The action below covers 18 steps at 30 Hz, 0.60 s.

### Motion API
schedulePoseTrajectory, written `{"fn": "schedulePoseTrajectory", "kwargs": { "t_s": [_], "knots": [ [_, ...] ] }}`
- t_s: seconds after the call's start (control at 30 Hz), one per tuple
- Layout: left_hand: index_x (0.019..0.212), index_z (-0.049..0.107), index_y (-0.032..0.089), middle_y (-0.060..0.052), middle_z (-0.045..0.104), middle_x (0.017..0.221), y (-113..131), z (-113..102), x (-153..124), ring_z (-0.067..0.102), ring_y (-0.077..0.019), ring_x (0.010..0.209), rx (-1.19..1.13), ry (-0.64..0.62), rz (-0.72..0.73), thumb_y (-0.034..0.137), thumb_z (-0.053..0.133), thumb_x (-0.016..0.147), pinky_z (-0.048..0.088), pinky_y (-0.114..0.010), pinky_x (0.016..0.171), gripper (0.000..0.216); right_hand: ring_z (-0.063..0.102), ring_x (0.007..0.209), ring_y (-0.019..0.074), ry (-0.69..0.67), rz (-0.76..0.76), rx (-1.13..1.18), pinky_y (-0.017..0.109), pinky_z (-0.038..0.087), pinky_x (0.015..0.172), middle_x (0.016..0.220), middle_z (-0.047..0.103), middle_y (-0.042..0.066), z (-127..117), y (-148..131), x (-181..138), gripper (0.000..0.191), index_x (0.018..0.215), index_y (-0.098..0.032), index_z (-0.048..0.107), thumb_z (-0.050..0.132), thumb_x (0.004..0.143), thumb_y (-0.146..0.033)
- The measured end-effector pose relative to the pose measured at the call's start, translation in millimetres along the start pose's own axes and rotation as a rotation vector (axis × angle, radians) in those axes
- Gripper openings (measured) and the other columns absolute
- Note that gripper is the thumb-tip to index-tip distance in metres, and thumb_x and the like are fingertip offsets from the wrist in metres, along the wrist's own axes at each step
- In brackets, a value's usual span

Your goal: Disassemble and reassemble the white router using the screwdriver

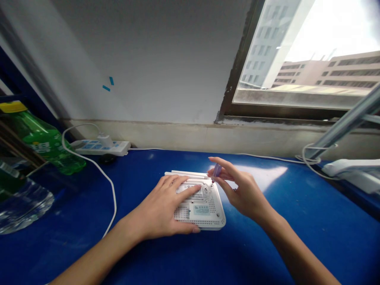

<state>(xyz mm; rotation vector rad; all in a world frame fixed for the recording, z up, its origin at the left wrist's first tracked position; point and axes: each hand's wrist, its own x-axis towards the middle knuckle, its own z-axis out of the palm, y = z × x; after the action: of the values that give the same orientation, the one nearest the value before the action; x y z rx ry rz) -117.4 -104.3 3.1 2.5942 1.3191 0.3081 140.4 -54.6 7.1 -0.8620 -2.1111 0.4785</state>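
A white router lies upside down on the blue table, its vented underside and label facing up and its folded antennas at the far edge. My left hand lies flat on the router's left half, fingers spread and pressing it down. My right hand hovers over the router's far right corner. Its fingers pinch a small screwdriver with a translucent purple handle, held upright with the tip pointing down at the router.
A white power strip sits at the back left against the wall, a white cable running toward me. Green plastic bottles lie at the far left. A white device and metal arm stand at the right under the window.
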Motion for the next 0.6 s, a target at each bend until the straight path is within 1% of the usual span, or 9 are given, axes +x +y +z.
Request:
{"fn": "schedulePoseTrajectory", "kwargs": {
  "t_s": [0.07,0.17,0.27,0.33,0.4,0.47,0.5,0.53,0.6],
  "knots": [
    [0.158,0.038,0.039,-0.013,0.043,0.159,-0.6,0.5,-0.5,0.039,-0.0406,0.145,-0.001,0.0,0.0,0.081,0.066,0.077,0.028,-0.065,0.119,0.095,0.075,0.089,0.0161,0.015,0.001,-0.03,0.032,0.06,0.087,0.102,0.077,0.003,-2.0,0.5,-1.2,0.045,0.141,-0.025,0.056,0.059,0.097,-0.015],
    [0.158,0.038,0.039,-0.012,0.041,0.16,-1.5,0.6,0.1,0.038,-0.0406,0.146,0.004,-0.001,-0.002,0.082,0.065,0.077,0.027,-0.065,0.119,0.095,0.073,0.081,0.0157,0.068,-0.013,-0.106,0.03,0.06,0.08,0.097,0.076,0.003,2.1,-1.4,-1.8,0.04,0.134,-0.024,0.061,0.065,0.095,-0.017],
    [0.157,0.039,0.038,-0.013,0.04,0.161,-1.6,-0.1,1.3,0.037,-0.0411,0.146,0.009,-0.009,-0.011,0.083,0.064,0.077,0.027,-0.065,0.119,0.096,0.069,0.072,0.0156,0.133,-0.04,-0.209,0.031,0.057,0.073,0.091,0.072,0.003,8.3,-2.4,-1.6,0.037,0.131,-0.022,0.063,0.068,0.095,-0.022],
    [0.157,0.039,0.037,-0.013,0.04,0.161,-1.5,-0.2,1.6,0.037,-0.0411,0.146,0.008,-0.016,-0.014,0.083,0.064,0.077,0.027,-0.065,0.119,0.096,0.067,0.07,0.0155,0.148,-0.049,-0.241,0.031,0.057,0.071,0.089,0.071,0.003,9.9,-2.0,-1.7,0.04,0.135,-0.022,0.061,0.068,0.096,-0.025],
    [0.158,0.039,0.038,-0.013,0.039,0.162,-1.7,0.2,1.3,0.036,-0.0411,0.147,0.006,-0.015,-0.013,0.084,0.063,0.077,0.027,-0.065,0.119,0.096,0.07,0.08,0.0168,0.129,-0.058,-0.226,0.033,0.058,0.077,0.1,0.073,0.006,8.5,-1.4,-1.7,0.046,0.143,-0.023,0.055,0.064,0.098,-0.024],
    [0.158,0.038,0.038,-0.013,0.039,0.162,-2.2,1.1,0.5,0.036,-0.0414,0.147,0.004,-0.006,-0.009,0.084,0.063,0.076,0.026,-0.065,0.119,0.096,0.072,0.097,0.0192,0.096,-0.066,-0.172,0.035,0.059,0.087,0.119,0.073,0.009,5.3,-1.3,-1.5,0.049,0.149,-0.025,0.05,0.059,0.1,-0.022],
    [0.157,0.039,0.039,-0.013,0.039,0.162,-2.5,1.5,0.1,0.036,-0.0416,0.146,0.003,0.001,-0.009,0.084,0.063,0.076,0.025,-0.066,0.119,0.096,0.071,0.104,0.0202,0.081,-0.066,-0.14,0.037,0.059,0.091,0.125,0.072,0.009,3.5,-1.5,-1.2,0.05,0.149,-0.025,0.049,0.057,0.101,-0.02],
    [0.157,0.039,0.039,-0.013,0.039,0.162,-2.8,1.9,-0.3,0.036,-0.0416,0.146,0.002,0.007,-0.007,0.084,0.063,0.076,0.025,-0.066,0.119,0.096,0.071,0.107,0.0206,0.067,-0.063,-0.11,0.038,0.059,0.093,0.126,0.072,0.009,1.8,-1.7,-0.8,0.048,0.149,-0.025,0.05,0.056,0.101,-0.019],
    [0.157,0.04,0.039,-0.013,0.04,0.162,-3.0,2.3,-1.2,0.036,-0.0416,0.147,-0.003,0.016,-0.003,0.083,0.064,0.077,0.024,-0.066,0.119,0.094,0.073,0.101,0.0203,0.057,-0.043,-0.074,0.038,0.06,0.091,0.116,0.075,0.007,-0.3,-2.3,0.3,0.043,0.143,-0.024,0.055,0.057,0.1,-0.019]
  ]
}}
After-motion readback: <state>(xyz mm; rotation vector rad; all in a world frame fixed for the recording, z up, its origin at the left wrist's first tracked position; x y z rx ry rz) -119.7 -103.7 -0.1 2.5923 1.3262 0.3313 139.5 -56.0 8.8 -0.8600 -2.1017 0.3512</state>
